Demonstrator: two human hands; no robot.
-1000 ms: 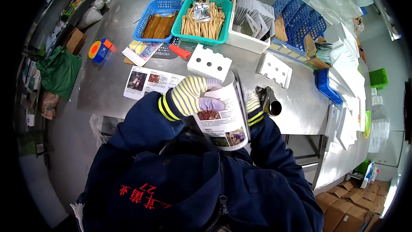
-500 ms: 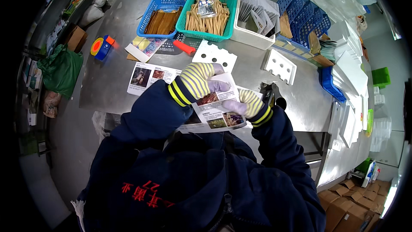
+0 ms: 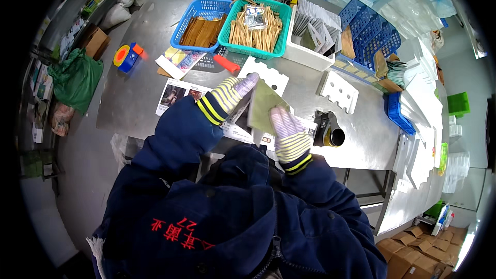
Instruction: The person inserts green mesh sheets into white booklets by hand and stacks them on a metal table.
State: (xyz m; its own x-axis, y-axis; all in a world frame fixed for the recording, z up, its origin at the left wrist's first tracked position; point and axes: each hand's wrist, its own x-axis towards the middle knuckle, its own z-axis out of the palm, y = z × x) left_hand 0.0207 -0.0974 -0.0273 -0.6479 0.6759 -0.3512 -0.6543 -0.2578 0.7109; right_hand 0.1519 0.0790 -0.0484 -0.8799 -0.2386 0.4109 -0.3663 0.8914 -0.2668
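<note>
Both hands wear striped yellow and white gloves with pale purple fingers. At the upper left edge of a folded leaflet (image 3: 262, 107), my left hand (image 3: 230, 94) grips it, its thumb hidden. The leaflet stands tilted over the table's near edge, a plain olive-green side facing my right hand (image 3: 288, 134), whose outstretched fingers lie flat against it. Under and beside it lie printed sheets with photos (image 3: 173, 95). A black tape dispenser (image 3: 329, 130) sits just right of my right hand. Behind the leaflet lies a white foam piece with holes (image 3: 273, 78).
Along the back stand a blue basket of brown strips (image 3: 176, 35), a green basket of wooden sticks (image 3: 283, 41), a white foam box of cards (image 3: 310, 58) and blue racks (image 3: 364, 33). A red-handled tool (image 3: 226, 63), another foam piece (image 3: 338, 92) and a blue-orange tape dispenser (image 3: 126, 57) lie about.
The leaflet has turned from its printed photo side to the green side and stands more upright. My right hand has gone from pinching it to lying flat on it.
</note>
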